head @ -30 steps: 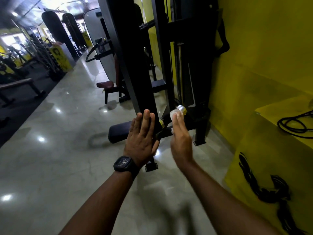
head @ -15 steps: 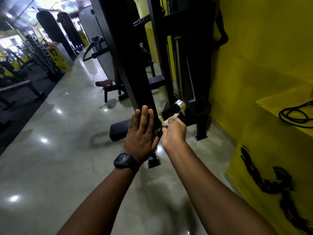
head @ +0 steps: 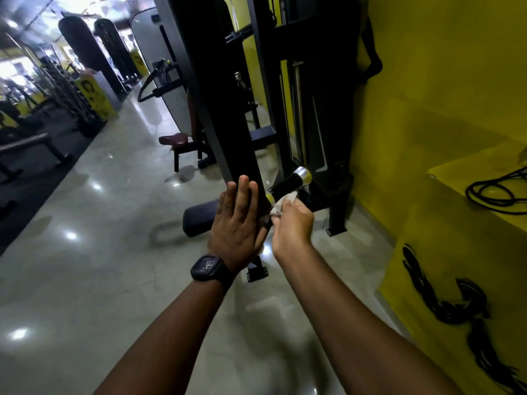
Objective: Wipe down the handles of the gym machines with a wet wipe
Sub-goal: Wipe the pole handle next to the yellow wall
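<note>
Wiping chrome-capped black rubber handle | right hand curls round crumpled white wet wipe, seemingly pressed under it | left hand flat-fingered on black steel frame | next needs a sweep toward the chrome end

White crumpled wipe against black handle

White wipe, black handle, yellow wall.

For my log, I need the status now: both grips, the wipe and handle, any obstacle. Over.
Left grip open, flat on black frame. Right grip pinching wipe at handle's near end. Nothing blocking handle.
</note>
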`<state>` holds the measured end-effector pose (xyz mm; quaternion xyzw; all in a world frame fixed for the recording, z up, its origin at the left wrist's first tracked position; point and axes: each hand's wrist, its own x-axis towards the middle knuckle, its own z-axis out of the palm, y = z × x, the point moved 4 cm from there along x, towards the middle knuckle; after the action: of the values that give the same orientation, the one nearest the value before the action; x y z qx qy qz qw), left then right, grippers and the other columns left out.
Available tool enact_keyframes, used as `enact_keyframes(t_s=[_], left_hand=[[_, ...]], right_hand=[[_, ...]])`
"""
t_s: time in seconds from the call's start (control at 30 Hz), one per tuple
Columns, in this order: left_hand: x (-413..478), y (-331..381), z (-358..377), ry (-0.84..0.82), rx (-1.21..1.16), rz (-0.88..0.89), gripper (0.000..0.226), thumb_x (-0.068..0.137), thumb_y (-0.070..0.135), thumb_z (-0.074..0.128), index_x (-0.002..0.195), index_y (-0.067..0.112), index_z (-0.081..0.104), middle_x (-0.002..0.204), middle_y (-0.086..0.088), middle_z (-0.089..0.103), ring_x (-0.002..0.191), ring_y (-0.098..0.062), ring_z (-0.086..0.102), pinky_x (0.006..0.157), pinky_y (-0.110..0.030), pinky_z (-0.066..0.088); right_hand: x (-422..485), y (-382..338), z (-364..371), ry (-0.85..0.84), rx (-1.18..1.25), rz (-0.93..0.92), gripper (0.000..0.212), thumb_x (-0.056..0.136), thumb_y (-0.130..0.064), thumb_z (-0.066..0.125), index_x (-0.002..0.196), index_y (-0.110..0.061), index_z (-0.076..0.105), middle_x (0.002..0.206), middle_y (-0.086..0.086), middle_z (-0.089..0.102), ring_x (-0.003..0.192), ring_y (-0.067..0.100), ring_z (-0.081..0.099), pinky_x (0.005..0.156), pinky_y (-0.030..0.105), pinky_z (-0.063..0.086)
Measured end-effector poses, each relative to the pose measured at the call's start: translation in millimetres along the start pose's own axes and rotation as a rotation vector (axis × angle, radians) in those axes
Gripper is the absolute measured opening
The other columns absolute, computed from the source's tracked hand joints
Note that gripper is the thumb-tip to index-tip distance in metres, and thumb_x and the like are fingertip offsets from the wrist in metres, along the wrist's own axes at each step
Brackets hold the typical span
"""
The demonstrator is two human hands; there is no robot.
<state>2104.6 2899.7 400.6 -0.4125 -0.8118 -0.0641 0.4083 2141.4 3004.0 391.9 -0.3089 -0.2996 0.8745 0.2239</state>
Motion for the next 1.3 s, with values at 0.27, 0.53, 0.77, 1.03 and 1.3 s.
enact_keyframes(t_s=[0.27,0.53,0.77,1.03,1.3], left_hand=[[-3,-2,0,-0.035,-0.007,0.006,0.089,0.098,0.051,0.038,0.156,0.013,-0.018,0.162,-0.006,-0.029,0.151,-0.025,-0.022,0.125,-0.042,-0.002],[0,1,-3,-0.031,-0.013,0.003,0.093,0.091,0.042,0.043,0.157,0.013,-0.016,0.163,-0.006,-0.028,0.151,-0.025,-0.021,0.124,-0.042,0.002],[-1,0,-2,-0.048,-0.01,0.002,0.095,0.09,0.041,0.045,0.156,0.013,-0.016,0.163,-0.006,-0.028,0.151,-0.025,-0.021,0.125,-0.042,-0.001],[0,1,-6,-0.043,0.004,0.001,0.095,0.088,0.041,0.044,0.157,0.013,-0.015,0.163,-0.006,-0.027,0.151,-0.025,-0.021,0.125,-0.038,-0.006],[2,2,-7,-0.032,-0.005,0.0,0.096,0.088,0.04,0.046,0.157,0.013,-0.014,0.164,-0.006,-0.026,0.152,-0.025,-0.02,0.125,-0.039,-0.004]], right_hand=[[-4,6,-3,-0.366,-1.251,-1.101,0.063,0.095,-0.004,0.037,0.157,-0.01,0.024,0.163,0.009,0.026,0.152,0.019,0.017,0.12,0.032,0.026],[36,-29,-23,-0.542,-1.547,-1.413,0.074,0.084,0.013,0.065,0.151,-0.007,0.038,0.157,0.013,0.037,0.148,0.026,0.031,0.114,0.042,0.04],[30,-36,-13,-0.7,-1.463,-1.356,0.051,0.097,-0.01,0.048,0.148,-0.008,0.044,0.155,0.01,0.041,0.147,0.019,0.033,0.12,0.035,0.031],[22,-64,-10,-0.384,-1.167,-1.371,0.009,0.098,-0.017,0.062,0.1,-0.008,0.061,0.12,0.009,0.061,0.113,0.015,0.055,0.097,0.026,0.048],[51,-65,10,-0.649,-1.598,-1.122,0.02,0.103,-0.039,0.048,0.1,-0.023,0.058,0.14,0.003,0.056,0.144,0.018,0.033,0.123,0.045,0.012]])
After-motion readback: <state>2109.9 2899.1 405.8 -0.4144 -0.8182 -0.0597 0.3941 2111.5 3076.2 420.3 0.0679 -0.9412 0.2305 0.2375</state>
